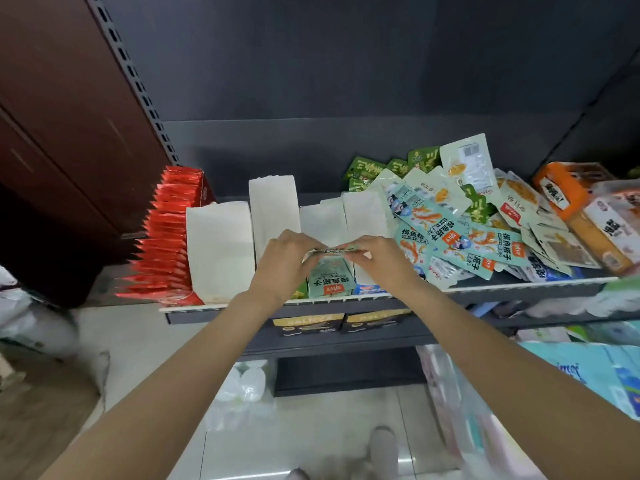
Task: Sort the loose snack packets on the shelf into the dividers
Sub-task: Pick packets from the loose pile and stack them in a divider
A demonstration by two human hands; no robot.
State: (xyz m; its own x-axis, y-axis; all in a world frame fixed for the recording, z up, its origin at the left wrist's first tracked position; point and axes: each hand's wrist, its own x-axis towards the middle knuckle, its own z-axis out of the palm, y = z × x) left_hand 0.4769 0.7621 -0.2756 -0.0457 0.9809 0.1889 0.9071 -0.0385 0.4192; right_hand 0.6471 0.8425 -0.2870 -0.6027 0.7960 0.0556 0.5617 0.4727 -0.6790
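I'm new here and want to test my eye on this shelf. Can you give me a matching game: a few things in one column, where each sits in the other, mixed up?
Things:
1. red packets
2. green packets
3. orange box
4. teal packet

Places:
A. far right of the shelf
B. at the back, behind the loose pile
C. far left, in a standing row
D. front middle, below both hands

The left hand and right hand together hold a thin stack of packets over the teal packet.

Pairs: 1-C, 2-B, 3-A, 4-D
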